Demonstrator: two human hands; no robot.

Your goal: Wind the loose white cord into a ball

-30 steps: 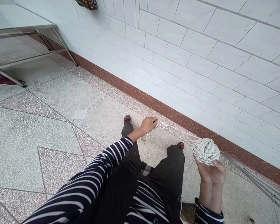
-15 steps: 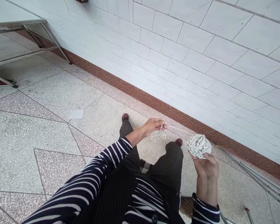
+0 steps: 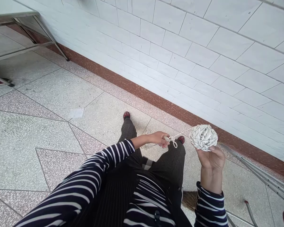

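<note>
A white woven ball (image 3: 204, 136), made of braided strips, rests in my right hand (image 3: 212, 160), whose fingers curl round its lower side. From the ball a thin white cord (image 3: 186, 130) runs left to my left hand (image 3: 159, 139). The left fingers are pinched on the cord, and a small loop of it (image 3: 175, 144) hangs beside the fingertips. More pale strands show faintly under the left hand against the floor.
A metal-framed table (image 3: 49, 34) stands at the upper left, by the tiled wall (image 3: 180, 41). White paper (image 3: 76, 113) lies on the speckled floor. Metal poles (image 3: 253, 171) lean at the right, and brown bristles (image 3: 189, 200) show near my right sleeve.
My left hand has moved slightly down, and the cord now forms a loop at its fingertips. My right hand has raised the woven ball a little.
</note>
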